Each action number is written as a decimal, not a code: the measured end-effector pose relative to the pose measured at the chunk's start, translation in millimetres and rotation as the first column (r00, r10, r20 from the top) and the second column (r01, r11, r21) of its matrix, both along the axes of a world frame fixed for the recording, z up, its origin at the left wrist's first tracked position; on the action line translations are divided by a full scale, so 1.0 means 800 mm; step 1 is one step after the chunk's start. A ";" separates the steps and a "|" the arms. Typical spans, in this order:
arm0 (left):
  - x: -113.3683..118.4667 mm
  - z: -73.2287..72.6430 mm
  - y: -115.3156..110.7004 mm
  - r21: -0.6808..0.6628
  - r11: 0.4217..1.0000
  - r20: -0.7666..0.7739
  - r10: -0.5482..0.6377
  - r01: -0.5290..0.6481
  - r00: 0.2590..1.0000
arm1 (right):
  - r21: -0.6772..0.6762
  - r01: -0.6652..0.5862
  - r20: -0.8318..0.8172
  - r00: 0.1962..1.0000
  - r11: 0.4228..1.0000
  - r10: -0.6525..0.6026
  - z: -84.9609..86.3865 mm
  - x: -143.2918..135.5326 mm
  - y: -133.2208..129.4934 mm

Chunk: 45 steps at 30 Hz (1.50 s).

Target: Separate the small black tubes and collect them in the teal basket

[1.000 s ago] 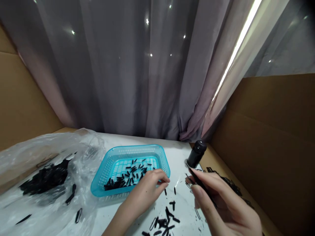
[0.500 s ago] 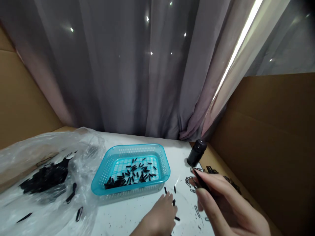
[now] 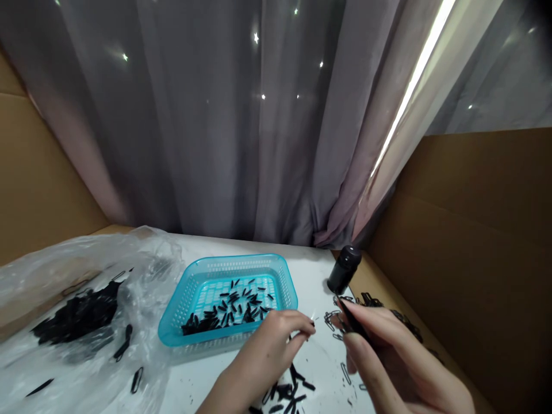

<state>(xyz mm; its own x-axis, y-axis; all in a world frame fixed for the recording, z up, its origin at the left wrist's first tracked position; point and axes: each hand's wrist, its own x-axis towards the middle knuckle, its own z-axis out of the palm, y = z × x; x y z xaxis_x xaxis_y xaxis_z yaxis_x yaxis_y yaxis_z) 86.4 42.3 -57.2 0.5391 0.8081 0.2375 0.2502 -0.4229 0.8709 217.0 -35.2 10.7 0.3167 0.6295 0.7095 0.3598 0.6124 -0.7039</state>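
My left hand (image 3: 278, 339) is over the table just right of the blue basket's front corner. Its thumb and fingers are pinched together, with a bit of a small black piece (image 3: 313, 324) showing at the tips. My right hand (image 3: 397, 351) is closed around a slim, dark pointed tool (image 3: 352, 319), its tip aimed up and left; its exact kind is hidden by the fingers. Below my left hand lies a loose pile of small black strips (image 3: 295, 385). More such strips (image 3: 233, 305) lie inside the blue plastic basket (image 3: 287, 276).
A black bottle (image 3: 345, 269) stands at the back right. Wire clips (image 3: 345, 372) are scattered near my right hand. On the left, a clear plastic bag (image 3: 150, 270) spreads under or around a heap of black pieces (image 3: 81, 316). Cardboard walls (image 3: 474, 230) flank the table.
My left hand has lifted and moved forward from the table, fingers now pinched, uncovering the pile of black strips. My right hand with the tool has barely moved.
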 end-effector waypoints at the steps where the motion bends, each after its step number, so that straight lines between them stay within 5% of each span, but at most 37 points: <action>1: -0.004 0.010 -0.002 -0.023 0.999 0.056 0.036 -0.035 0.998 | 0.000 -0.001 -0.008 1.000 1.000 0.001 0.000 0.000 0.000; 4: -0.012 0.029 -0.006 -0.209 0.973 0.307 0.160 -0.098 0.938 | -0.012 -0.002 -0.010 1.000 1.000 0.002 -0.001 -0.001 0.003; 9: -0.021 0.042 -0.013 -0.435 0.901 0.536 0.271 -0.014 0.799 | -0.057 0.008 -0.001 1.000 0.998 -0.008 -0.002 -0.002 0.006; 23: -0.034 0.049 -0.023 -0.518 0.837 0.672 0.272 0.174 0.689 | -0.070 0.019 0.075 0.997 0.997 -0.014 -0.004 0.003 0.006; 29: -0.045 0.049 -0.018 -0.537 0.843 0.614 0.401 -0.012 0.680 | -0.068 0.021 0.381 0.925 0.998 0.007 -0.005 0.016 0.010; 37: -0.057 0.052 -0.016 -0.443 0.890 0.633 0.394 -0.106 0.667 | -0.019 -0.097 0.465 0.880 0.995 0.094 -0.006 0.008 0.016; 41: -0.056 0.049 -0.011 -0.490 0.872 0.638 0.378 -0.026 0.671 | -0.023 -0.089 0.423 0.902 0.996 0.091 0.000 0.004 0.019; 45: -0.050 0.050 -0.007 -0.634 0.746 0.707 0.451 0.205 0.545 | -0.040 -0.082 0.408 0.909 0.996 0.091 -0.001 0.008 0.020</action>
